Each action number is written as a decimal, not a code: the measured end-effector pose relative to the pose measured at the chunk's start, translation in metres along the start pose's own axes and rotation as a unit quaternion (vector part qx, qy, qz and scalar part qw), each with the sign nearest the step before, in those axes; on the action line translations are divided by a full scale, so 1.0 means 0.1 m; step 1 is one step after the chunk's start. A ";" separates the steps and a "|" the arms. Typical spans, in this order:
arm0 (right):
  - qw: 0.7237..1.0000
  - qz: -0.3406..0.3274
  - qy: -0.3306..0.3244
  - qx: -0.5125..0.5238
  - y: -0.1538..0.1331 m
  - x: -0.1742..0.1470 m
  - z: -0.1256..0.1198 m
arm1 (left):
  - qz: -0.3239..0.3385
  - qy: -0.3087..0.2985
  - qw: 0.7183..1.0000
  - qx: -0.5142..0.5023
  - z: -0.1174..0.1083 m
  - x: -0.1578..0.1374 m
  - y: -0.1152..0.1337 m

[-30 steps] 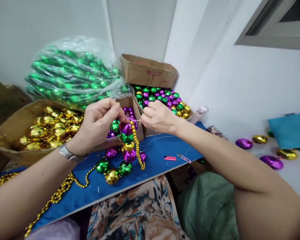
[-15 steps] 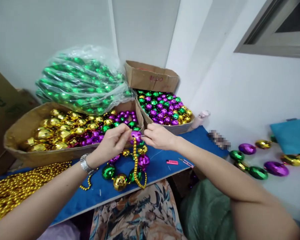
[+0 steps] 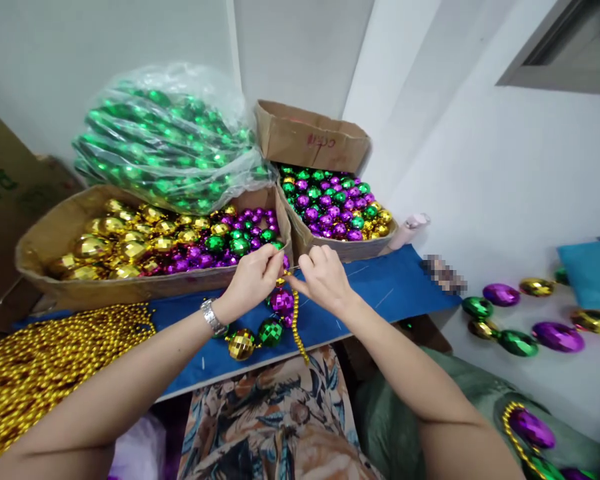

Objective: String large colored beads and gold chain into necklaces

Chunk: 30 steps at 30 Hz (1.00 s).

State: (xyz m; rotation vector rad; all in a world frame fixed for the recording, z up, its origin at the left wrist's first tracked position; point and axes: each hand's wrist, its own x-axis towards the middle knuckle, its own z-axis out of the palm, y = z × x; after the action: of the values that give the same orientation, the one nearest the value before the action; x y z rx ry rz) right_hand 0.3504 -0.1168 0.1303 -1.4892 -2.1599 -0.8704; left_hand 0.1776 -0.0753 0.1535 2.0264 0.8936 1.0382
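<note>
My left hand (image 3: 260,275), a watch on its wrist, is closed in a pinch over the table. My right hand (image 3: 325,277) pinches close by, and a short stretch of thin thread (image 3: 293,268) runs between the two. A purple bead shows partly behind the left fingertips. From the hands hangs a string of small gold beads (image 3: 296,323). Under them lie large faceted beads of a necklace: a purple one (image 3: 282,301), a green one (image 3: 270,331) and a gold one (image 3: 241,345). The fingertips hide the exact grip on the thread.
Behind stand a cardboard box (image 3: 105,293) of gold, purple and green beads and another box (image 3: 340,250) of mixed beads. A plastic bag (image 3: 165,140) of green beads rests on top. Gold bead strands (image 3: 65,373) cover the blue table's left; a pink bottle (image 3: 411,230) stands right.
My hands have turned and spread slightly at the thread, with the right fingers raised. The hanging gold string has shifted right. My right arm now covers the snips and red item seen earlier.
</note>
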 end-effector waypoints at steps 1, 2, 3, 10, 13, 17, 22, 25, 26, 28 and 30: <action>1.000 -0.016 0.020 -0.007 0.00 -0.01 0.03 | -0.049 0.020 0.996 -0.075 0.01 0.02 -0.02; 0.999 -0.031 0.040 -0.012 0.00 -0.03 0.06 | -0.101 0.042 0.981 -0.161 0.02 0.03 -0.04; 0.997 -0.042 0.055 -0.015 -0.02 -0.05 0.09 | -0.149 0.064 0.955 -0.247 0.03 0.04 -0.05; 0.977 0.128 0.032 0.170 -0.34 -0.26 0.17 | -0.230 0.159 0.799 -0.533 0.13 -0.05 -0.07; 0.884 0.266 -0.001 0.384 -0.38 -0.31 0.12 | -0.215 0.168 0.794 -0.543 0.15 -0.08 -0.05; 0.772 0.324 -0.063 0.543 -0.27 -0.34 0.17 | -0.187 0.127 0.821 -0.524 0.13 -0.09 -0.04; 0.844 0.269 -0.114 0.450 -0.18 -0.34 0.29 | -0.165 0.073 0.880 -0.440 0.08 -0.12 -0.07; 0.952 0.172 -0.024 0.252 -0.15 -0.33 0.31 | -0.173 0.045 0.925 -0.334 0.06 -0.13 -0.14; 0.976 0.126 0.014 0.177 -0.14 -0.32 0.32 | -0.167 0.029 0.940 -0.297 0.06 -0.12 -0.16; 0.995 0.037 0.079 0.053 -0.12 -0.29 0.32 | -0.142 -0.014 0.964 -0.226 0.05 -0.10 -0.20; 0.991 -0.021 0.129 -0.015 -0.10 -0.24 0.32 | -0.111 -0.062 0.979 -0.160 0.03 -0.06 -0.22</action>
State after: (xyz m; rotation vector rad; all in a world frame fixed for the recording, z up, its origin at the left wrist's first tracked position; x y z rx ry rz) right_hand 0.3516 -0.1144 0.0891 -1.2695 -2.0015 -1.0526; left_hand 0.1716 -0.0697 0.1320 1.6625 0.8075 0.8603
